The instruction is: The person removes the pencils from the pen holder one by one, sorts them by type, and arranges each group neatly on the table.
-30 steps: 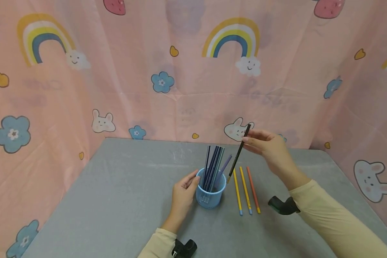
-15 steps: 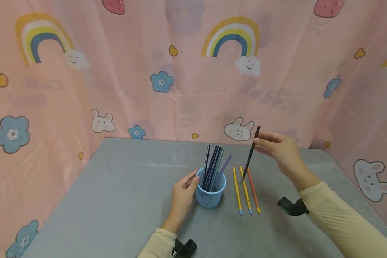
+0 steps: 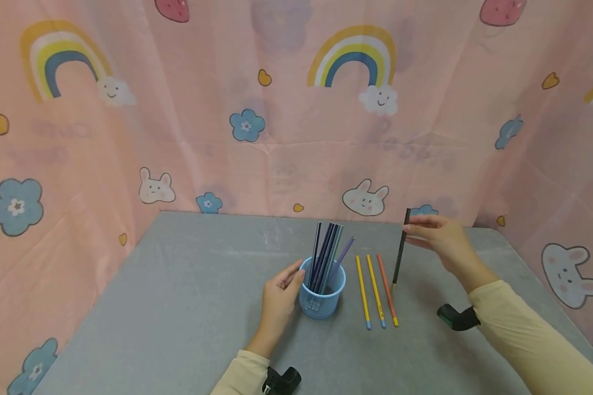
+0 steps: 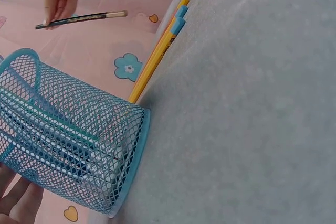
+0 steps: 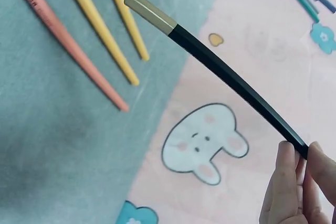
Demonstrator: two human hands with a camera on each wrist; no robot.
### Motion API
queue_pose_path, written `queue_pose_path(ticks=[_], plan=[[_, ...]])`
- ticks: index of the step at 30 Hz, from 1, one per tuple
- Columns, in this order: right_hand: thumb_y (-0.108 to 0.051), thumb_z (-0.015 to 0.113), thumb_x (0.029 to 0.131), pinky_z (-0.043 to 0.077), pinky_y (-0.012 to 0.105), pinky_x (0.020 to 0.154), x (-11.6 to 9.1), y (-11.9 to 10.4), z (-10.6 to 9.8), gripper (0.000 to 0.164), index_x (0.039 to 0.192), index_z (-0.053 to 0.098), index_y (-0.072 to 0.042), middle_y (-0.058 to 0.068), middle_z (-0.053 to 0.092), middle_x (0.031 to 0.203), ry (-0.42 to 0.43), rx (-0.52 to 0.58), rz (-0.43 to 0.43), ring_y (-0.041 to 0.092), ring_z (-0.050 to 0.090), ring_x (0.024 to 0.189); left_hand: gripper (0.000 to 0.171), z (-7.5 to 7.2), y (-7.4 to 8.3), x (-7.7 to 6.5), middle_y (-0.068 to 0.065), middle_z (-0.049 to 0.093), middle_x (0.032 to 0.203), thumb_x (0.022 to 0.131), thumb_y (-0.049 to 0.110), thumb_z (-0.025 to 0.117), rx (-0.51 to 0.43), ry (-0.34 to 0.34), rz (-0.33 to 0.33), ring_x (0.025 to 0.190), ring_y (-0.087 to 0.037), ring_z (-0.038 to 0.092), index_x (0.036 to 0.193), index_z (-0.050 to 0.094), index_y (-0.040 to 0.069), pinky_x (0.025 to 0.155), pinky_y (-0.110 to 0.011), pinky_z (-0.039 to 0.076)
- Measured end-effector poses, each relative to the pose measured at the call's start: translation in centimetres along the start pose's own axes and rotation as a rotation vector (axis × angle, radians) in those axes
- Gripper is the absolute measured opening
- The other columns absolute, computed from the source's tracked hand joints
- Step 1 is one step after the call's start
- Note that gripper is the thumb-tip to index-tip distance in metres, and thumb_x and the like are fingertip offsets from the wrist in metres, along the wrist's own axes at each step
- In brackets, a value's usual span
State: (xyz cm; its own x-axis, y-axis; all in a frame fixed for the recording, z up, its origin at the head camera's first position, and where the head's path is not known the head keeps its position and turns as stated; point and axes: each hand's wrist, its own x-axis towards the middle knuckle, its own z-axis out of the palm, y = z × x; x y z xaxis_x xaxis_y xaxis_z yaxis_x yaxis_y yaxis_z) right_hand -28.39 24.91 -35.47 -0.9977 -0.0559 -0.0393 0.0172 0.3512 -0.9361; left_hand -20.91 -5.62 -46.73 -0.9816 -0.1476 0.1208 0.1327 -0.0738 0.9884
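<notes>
In the head view my left hand (image 3: 278, 296) holds a light blue mesh pen holder (image 3: 320, 308) by its left side. Several dark pencils (image 3: 328, 255) and a purple one stand in it, leaning. My right hand (image 3: 440, 240) pinches a black pencil (image 3: 401, 249) near its upper end; its gold end (image 5: 149, 13) points down. That pencil hangs nearly upright, right of a row of two yellow pencils (image 3: 363, 291) and an orange-red pencil (image 3: 388, 291) lying on the table. In the left wrist view, fingers (image 4: 23, 203) touch the mesh wall (image 4: 79, 119).
The grey table (image 3: 202, 307) backs onto a pink cloth (image 3: 296, 164) printed with rainbows, flowers and rabbits. Another cloth side rises along the right edge. A black device (image 3: 458, 317) sits on the right wrist and another (image 3: 281, 381) on the left.
My right hand has carried the black pencil rightward from beside the pen holder, past the lying pencils, and lowered it slightly, bringing it more upright. The left hand and the pen holder keep their place.
</notes>
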Motion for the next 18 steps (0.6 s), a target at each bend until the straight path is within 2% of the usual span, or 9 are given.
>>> queue_pose_path(ticks=[7, 12, 18], plan=[[-0.025, 0.065, 0.097, 0.058, 0.019, 0.083, 0.5, 1.3, -0.5, 0.049, 0.133, 0.055, 0.006, -0.021, 0.058, 0.098, -0.008, -0.066, 0.050, -0.011, 0.061, 0.086, 0.034, -0.1, -0.1, 0.0, -0.021, 0.069, 0.123, 0.098, 0.014, 0.063, 0.012, -0.001, 0.006, 0.118, -0.027, 0.065, 0.128, 0.064, -0.003, 0.094, -0.022, 0.054], [-0.027, 0.066, 0.097, 0.058, 0.026, 0.088, 0.8, 2.2, -0.5, 0.055, 0.137, 0.052, 0.009, -0.022, 0.060, 0.095, -0.014, -0.099, 0.084, -0.011, 0.061, 0.084, 0.034, -0.1, 0.0, 0.0, -0.021, 0.069, 0.122, 0.098, 0.013, 0.064, 0.002, -0.006, -0.002, 0.118, -0.027, 0.065, 0.127, 0.064, -0.003, 0.094, -0.021, 0.054], [-0.030, 0.068, 0.096, 0.057, 0.031, 0.091, 1.2, 3.3, -0.5, 0.057, 0.136, 0.053, 0.008, -0.016, 0.064, 0.099, -0.022, -0.139, 0.116, -0.010, 0.062, 0.082, 0.035, -0.1, 0.0, 0.0, -0.022, 0.069, 0.122, 0.098, 0.013, 0.064, 0.002, -0.005, -0.005, 0.118, -0.027, 0.065, 0.128, 0.063, -0.004, 0.094, -0.021, 0.054]])
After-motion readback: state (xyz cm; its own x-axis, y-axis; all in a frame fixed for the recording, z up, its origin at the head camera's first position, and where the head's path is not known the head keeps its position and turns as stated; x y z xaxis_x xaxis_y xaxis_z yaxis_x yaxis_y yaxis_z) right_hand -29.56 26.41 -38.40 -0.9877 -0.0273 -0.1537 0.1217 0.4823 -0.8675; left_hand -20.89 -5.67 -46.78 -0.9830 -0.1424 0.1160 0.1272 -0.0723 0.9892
